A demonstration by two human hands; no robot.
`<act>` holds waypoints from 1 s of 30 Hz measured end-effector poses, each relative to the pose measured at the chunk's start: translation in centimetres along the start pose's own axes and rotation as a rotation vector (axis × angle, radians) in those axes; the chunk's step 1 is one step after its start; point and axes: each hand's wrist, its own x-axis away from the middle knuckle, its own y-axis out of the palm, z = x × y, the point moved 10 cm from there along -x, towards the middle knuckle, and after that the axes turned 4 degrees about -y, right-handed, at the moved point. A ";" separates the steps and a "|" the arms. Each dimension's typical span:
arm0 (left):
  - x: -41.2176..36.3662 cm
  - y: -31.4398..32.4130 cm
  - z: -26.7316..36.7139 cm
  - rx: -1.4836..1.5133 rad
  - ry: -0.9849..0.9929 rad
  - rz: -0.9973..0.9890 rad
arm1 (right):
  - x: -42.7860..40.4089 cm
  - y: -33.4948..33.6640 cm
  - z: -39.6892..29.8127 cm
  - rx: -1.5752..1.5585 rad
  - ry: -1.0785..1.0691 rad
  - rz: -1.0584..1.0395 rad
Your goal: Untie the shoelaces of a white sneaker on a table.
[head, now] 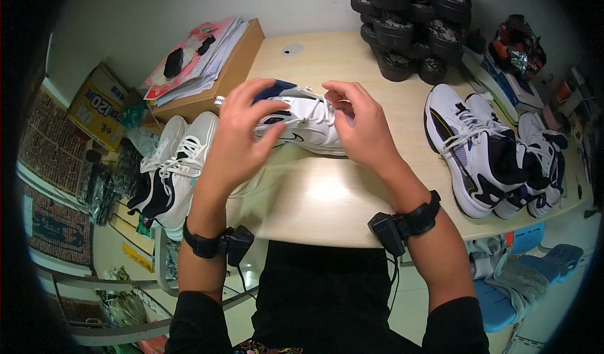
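Note:
A white sneaker (306,123) with a navy collar, white laces and a dark swoosh outline on its side is on the light wood desk in front of me. My left hand (245,127) hovers around the collar end, thumb and fingers spread apart. Over the toe end is my right hand (361,123), its fingers curved with a gap between them and the thumb; it covers much of the toe. Whether either hand touches the shoe is hard to see. A loose white lace (252,184) trails by my left wrist.
White sneakers with black lining (181,165) stand at the left desk edge. Several white and black high-top sneakers (472,151) line the right. Dark shoes (396,28) are stacked at the back. Papers (203,71) top a cardboard box (240,57). Blue chairs (495,302) are lower right.

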 end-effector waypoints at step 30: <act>-1.3 2.9 -5.6 0.069 -0.538 -0.185 | 0.8 1.1 -1.6 0.381 -0.053 -0.067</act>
